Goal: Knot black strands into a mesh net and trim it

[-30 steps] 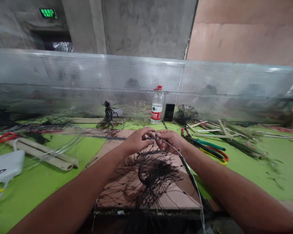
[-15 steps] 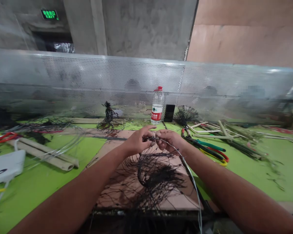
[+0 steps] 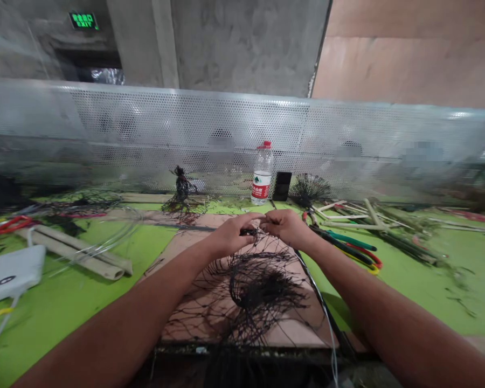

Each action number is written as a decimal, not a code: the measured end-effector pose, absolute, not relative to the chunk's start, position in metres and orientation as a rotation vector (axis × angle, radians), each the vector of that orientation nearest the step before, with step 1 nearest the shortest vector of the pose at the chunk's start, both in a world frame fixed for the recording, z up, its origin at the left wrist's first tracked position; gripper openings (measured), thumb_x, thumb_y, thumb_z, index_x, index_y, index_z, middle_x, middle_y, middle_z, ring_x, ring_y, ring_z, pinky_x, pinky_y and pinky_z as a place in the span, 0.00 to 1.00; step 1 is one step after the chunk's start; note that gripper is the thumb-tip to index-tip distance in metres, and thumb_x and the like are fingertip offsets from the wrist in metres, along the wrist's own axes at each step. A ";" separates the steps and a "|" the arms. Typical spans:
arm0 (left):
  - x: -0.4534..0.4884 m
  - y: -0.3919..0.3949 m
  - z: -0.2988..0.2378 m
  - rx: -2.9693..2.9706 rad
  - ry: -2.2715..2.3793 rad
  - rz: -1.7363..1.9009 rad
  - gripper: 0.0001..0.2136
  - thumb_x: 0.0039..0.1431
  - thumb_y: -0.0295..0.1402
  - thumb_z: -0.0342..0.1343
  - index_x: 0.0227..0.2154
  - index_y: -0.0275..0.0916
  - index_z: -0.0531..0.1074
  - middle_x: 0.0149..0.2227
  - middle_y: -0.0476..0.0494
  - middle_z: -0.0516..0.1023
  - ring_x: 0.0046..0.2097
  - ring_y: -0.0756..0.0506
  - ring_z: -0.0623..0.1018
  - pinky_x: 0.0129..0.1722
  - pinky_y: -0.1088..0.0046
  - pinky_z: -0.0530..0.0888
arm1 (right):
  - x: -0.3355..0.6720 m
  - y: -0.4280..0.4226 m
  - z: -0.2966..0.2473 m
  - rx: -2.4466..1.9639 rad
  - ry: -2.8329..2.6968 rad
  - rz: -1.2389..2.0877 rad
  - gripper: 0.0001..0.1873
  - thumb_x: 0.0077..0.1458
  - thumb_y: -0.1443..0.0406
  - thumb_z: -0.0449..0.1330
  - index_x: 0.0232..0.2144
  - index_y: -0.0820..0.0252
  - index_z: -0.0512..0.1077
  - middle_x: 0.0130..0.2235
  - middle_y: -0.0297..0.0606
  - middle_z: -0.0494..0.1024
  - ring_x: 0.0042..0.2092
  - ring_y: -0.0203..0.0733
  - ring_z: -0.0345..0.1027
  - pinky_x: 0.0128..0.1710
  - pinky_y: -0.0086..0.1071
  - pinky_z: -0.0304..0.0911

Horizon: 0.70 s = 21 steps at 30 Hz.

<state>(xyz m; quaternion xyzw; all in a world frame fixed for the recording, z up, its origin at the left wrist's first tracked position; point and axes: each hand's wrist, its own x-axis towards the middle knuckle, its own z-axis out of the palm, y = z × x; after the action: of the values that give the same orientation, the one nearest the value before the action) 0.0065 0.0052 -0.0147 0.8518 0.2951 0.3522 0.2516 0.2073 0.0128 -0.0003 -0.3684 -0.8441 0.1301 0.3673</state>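
Both my hands meet above a brown board (image 3: 291, 328) on the green table. My left hand (image 3: 231, 235) pinches the top edge of a black net (image 3: 258, 288), its fingers closed on a dark bunch of mesh. My right hand (image 3: 286, 227) is closed too, fingertips touching the left ones, gripping the net's edge along with a thin pale wire (image 3: 325, 310) that runs down past my right forearm. The net hangs in a tangled heap over the board and spills off the near edge.
A water bottle (image 3: 261, 173) and a dark phone (image 3: 282, 186) stand by the perforated metal screen (image 3: 145, 134). Pliers with coloured handles (image 3: 350, 250) and sticks lie to the right. Rolled tubes (image 3: 76, 253), a white box (image 3: 10, 272) and red-handled scissors (image 3: 8, 223) lie at the left.
My hands have lifted slightly and drawn together until the fingertips touch. The net's top edge has risen with them.
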 end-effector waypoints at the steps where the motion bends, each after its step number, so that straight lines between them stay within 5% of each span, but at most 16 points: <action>1: 0.006 0.006 -0.015 2.319 0.793 0.952 0.27 0.50 0.26 0.55 0.55 0.37 0.62 0.40 0.43 0.76 0.41 0.47 0.74 0.43 0.72 0.70 | 0.207 0.012 0.001 -0.936 -2.183 0.276 0.12 0.50 0.67 0.58 0.17 0.60 0.64 0.19 0.30 0.63 0.24 0.32 0.54 0.26 0.28 0.46; 5: 0.006 0.005 -0.014 2.319 0.757 0.938 0.25 0.50 0.26 0.54 0.54 0.36 0.62 0.38 0.44 0.76 0.39 0.48 0.75 0.43 0.73 0.70 | 0.205 0.010 0.001 -0.888 -2.168 0.155 0.16 0.51 0.65 0.58 0.14 0.59 0.62 0.18 0.30 0.60 0.23 0.32 0.53 0.25 0.29 0.45; 12: 0.009 0.003 -0.014 2.315 0.798 0.992 0.28 0.48 0.23 0.55 0.55 0.39 0.63 0.48 0.42 0.73 0.44 0.47 0.75 0.47 0.71 0.69 | 0.199 0.015 -0.008 -0.963 -1.975 0.559 0.16 0.48 0.61 0.60 0.14 0.60 0.64 0.16 0.29 0.62 0.20 0.30 0.53 0.20 0.26 0.46; 21: 0.008 0.007 -0.017 2.264 0.790 0.988 0.27 0.49 0.25 0.56 0.55 0.36 0.64 0.42 0.42 0.77 0.42 0.47 0.76 0.45 0.71 0.70 | 0.198 0.021 -0.017 -0.982 -1.876 0.851 0.11 0.45 0.64 0.62 0.16 0.61 0.68 0.14 0.29 0.65 0.17 0.30 0.57 0.17 0.26 0.51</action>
<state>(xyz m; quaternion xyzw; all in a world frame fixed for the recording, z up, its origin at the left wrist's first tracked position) 0.0085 0.0068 -0.0174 0.8404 0.2932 0.3668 0.2707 0.1985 0.0212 -0.0172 -0.3912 -0.7474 0.3389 0.4166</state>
